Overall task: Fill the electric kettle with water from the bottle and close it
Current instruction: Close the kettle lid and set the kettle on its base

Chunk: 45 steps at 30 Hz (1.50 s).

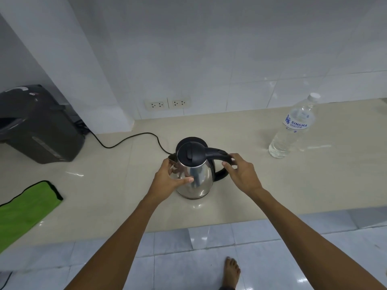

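A stainless steel electric kettle [196,176] with a black lid and black handle stands on the beige counter [272,185], its lid down. Its round black base [191,141] lies just behind it with a black cord running left. My left hand [169,178] wraps the kettle's body near the spout, thumb across the front. My right hand [240,174] grips the black handle from the right. A clear plastic water bottle [293,128] with a white cap on stands upright at the right back, apart from both hands.
A dark grey appliance [39,124] sits at the far left on the counter. A green cloth [25,208] lies at the left front edge. Two wall sockets [167,104] are set in the tiled wall behind. The counter's front edge drops to a tiled floor, where a bare foot [231,273] shows.
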Each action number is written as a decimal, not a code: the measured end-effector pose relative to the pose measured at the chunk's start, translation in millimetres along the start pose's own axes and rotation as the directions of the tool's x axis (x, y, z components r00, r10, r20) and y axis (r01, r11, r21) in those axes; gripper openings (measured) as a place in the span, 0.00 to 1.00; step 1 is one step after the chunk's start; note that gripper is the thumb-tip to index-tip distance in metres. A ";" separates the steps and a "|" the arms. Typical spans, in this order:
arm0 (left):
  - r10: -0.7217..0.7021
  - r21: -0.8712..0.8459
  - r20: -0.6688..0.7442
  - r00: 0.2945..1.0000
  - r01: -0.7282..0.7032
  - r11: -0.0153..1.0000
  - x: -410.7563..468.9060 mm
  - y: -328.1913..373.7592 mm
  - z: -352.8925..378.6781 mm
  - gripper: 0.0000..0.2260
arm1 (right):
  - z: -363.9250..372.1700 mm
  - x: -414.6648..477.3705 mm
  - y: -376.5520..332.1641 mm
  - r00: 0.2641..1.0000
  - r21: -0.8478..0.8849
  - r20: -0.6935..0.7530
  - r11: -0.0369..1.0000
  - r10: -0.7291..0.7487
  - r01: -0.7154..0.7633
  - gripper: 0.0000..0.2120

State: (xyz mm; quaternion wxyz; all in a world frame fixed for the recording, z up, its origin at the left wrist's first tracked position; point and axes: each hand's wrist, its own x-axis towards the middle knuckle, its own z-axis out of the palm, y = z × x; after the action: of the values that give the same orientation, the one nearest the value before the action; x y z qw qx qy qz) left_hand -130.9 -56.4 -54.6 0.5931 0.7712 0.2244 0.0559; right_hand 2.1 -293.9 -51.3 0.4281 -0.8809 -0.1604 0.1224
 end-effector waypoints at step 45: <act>-0.041 -0.087 -0.094 0.995 0.033 0.996 157.0 48.0 -9.0 0.35 | -4.8 174.7 -16.5 1.000 -0.013 0.005 1.000 -0.021 0.021 0.19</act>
State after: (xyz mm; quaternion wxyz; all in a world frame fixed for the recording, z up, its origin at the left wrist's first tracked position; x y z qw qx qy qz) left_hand 19.5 7.0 -35.2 0.6152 0.7372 0.2642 0.0915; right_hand 161.3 -220.0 -49.1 0.4233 -0.8816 -0.1715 0.1192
